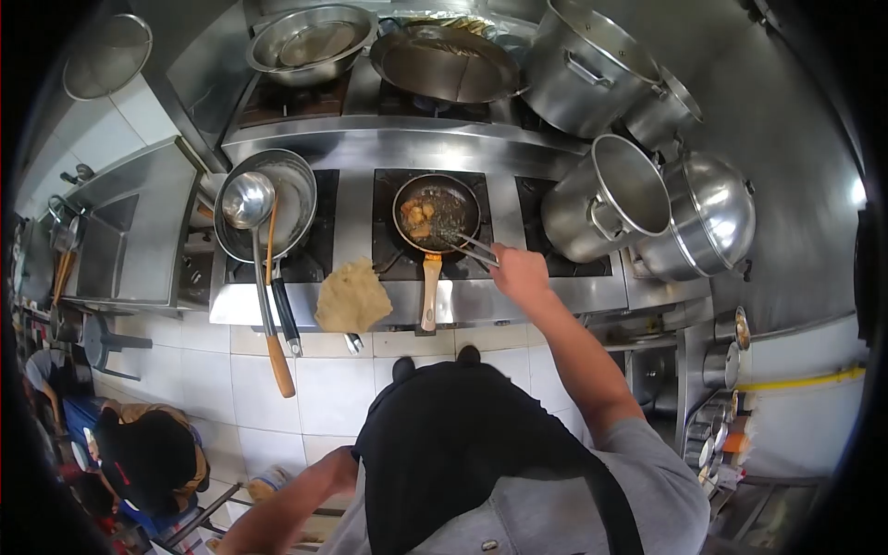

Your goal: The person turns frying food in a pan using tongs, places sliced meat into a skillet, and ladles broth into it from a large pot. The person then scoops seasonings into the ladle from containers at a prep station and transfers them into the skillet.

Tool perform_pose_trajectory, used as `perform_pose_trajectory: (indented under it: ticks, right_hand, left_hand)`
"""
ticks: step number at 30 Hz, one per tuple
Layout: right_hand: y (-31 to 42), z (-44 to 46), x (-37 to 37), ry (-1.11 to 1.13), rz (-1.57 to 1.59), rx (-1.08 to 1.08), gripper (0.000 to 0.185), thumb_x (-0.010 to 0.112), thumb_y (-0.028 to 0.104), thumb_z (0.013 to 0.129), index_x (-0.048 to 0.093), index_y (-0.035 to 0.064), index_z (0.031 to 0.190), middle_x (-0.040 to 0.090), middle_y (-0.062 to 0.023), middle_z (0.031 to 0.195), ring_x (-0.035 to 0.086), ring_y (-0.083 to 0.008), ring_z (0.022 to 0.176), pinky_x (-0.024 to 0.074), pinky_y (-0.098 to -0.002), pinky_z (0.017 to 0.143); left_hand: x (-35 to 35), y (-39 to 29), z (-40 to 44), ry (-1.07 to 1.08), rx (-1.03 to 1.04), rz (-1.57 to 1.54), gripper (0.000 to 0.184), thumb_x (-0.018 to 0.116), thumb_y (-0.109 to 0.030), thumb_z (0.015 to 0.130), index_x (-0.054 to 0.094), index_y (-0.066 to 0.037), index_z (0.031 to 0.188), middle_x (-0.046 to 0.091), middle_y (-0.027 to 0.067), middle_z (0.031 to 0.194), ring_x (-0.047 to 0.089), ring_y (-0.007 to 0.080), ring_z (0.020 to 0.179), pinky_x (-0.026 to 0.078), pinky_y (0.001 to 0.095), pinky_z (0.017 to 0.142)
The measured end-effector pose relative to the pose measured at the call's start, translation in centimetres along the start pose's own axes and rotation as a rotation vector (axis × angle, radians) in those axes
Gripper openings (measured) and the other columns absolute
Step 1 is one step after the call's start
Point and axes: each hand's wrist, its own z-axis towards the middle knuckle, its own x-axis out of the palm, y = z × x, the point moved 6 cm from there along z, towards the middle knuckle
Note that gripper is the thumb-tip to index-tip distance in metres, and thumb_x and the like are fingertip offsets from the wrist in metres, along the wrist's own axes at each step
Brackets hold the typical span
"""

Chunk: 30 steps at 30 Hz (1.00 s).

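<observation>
My right hand (516, 271) is closed around metal tongs (479, 251). Their tips reach into a small dark frying pan (475, 199) on the middle front burner. Browned pieces of food (419, 213) lie in its left half, and the dark bottom looks oily. The pan's pale handle (430, 298) points toward me, with neither hand on it. Down by my hip, my left hand (344, 469) rests against the black apron (421, 444), its fingers hidden. A beige cloth (354, 296) lies on the stove's front edge, left of the pan handle.
Left of the frying pan, a large pan (301, 208) holds a long-handled ladle (248, 201). Steel pots (592, 208) crowd the right side. A wide wok (444, 65) and a steel bowl (310, 42) stand on the back burners. Another person (148, 458) is behind at lower left.
</observation>
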Motion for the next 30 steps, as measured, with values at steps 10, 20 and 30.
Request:
perform_pose_trajectory:
  ticks: [10, 20, 30]
  right_hand:
    - [1.4, 2.5, 0.3, -0.086, -0.115, -0.215, 0.019, 0.066, 0.015, 0.082, 0.061, 0.0027, 0.096, 0.070, -0.0111, 0.077, 0.072, -0.0287, 0.073, 0.0554, -0.0424, 0.062]
    - [1.5, 6.2, 1.8, -0.019, -0.219, -0.285, 0.026, 0.066, 0.016, 0.081, 0.066, 0.0013, 0.103, 0.071, -0.0119, 0.078, 0.072, -0.0287, 0.077, 0.0569, -0.0430, 0.066]
    - [-1.4, 5.8, -0.9, 0.137, 0.176, 0.008, 0.025, 0.072, 0.026, 0.081, 0.067, 0.0057, 0.094, 0.071, -0.0177, 0.088, 0.070, -0.0369, 0.089, 0.0541, -0.0496, 0.078]
  left_hand:
    - [-3.0, -10.9, -3.3, 0.128, -0.009, 0.253, 0.048, 0.071, -0.043, 0.079, 0.073, -0.010, 0.113, 0.071, 0.0188, 0.113, 0.067, 0.0346, 0.106, 0.053, 0.0386, 0.090]
    - [-2.1, -9.5, -1.8, 0.050, 0.123, 0.248, 0.042, 0.068, -0.040, 0.081, 0.074, -0.009, 0.108, 0.071, 0.0193, 0.112, 0.067, 0.0364, 0.105, 0.053, 0.0396, 0.090]
    - [-2.0, -11.6, -1.9, 0.146, 0.009, 0.310, 0.036, 0.063, -0.038, 0.082, 0.075, -0.011, 0.102, 0.073, 0.0176, 0.104, 0.068, 0.0369, 0.098, 0.055, 0.0404, 0.085]
